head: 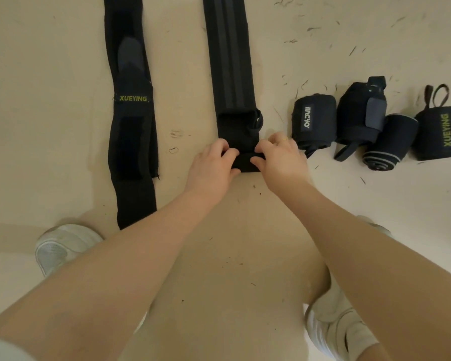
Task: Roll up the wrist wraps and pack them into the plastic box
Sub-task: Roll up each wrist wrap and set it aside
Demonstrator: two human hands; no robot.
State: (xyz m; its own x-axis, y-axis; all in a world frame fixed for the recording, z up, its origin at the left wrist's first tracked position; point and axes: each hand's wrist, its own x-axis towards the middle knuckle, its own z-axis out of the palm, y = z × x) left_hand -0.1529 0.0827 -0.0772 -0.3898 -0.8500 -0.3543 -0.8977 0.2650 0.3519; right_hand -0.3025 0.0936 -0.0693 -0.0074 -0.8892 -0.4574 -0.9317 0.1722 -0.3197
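The striped wrap (228,61) lies flat on the floor (50,61), running straight away from me, and its near end is turned over into a small roll (245,164) right between my hands. My left hand (211,169) pinches the roll's left edge with curled fingers, and my right hand (279,158) pinches its right edge the same way, a thin ring on one finger. To the left, well apart, a second flat wrap (133,131) marked XUEYING lies unrolled. To the right sit four rolled wraps (375,123) in a row, the nearest just beside my right hand. My white shoes (60,246) show below.
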